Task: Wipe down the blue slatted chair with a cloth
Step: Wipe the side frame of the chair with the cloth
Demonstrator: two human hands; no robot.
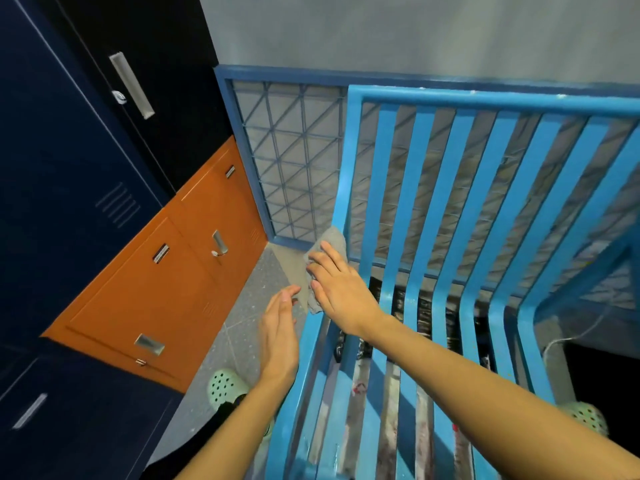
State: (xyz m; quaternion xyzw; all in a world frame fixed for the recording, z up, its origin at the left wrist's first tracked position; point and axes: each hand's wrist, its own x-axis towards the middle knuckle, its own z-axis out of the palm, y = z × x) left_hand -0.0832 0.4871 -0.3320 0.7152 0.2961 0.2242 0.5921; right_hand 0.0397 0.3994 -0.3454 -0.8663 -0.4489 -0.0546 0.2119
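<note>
The blue slatted chair (453, 209) fills the right half of the view, its back slats curving down into the seat. A grey cloth (334, 242) lies against the chair's left frame where back meets seat. My right hand (341, 289) presses flat on the cloth, fingers spread over it. My left hand (278, 327) hovers just left of the chair's edge, fingers straight and together, palm toward the chair, holding nothing.
Orange cabinets (166, 289) and dark blue lockers (62, 168) stand to the left. A blue metal grille (294, 161) leans on the grey wall behind the chair. Green perforated clogs (225, 388) show on the speckled floor. Objects lie under the seat slats.
</note>
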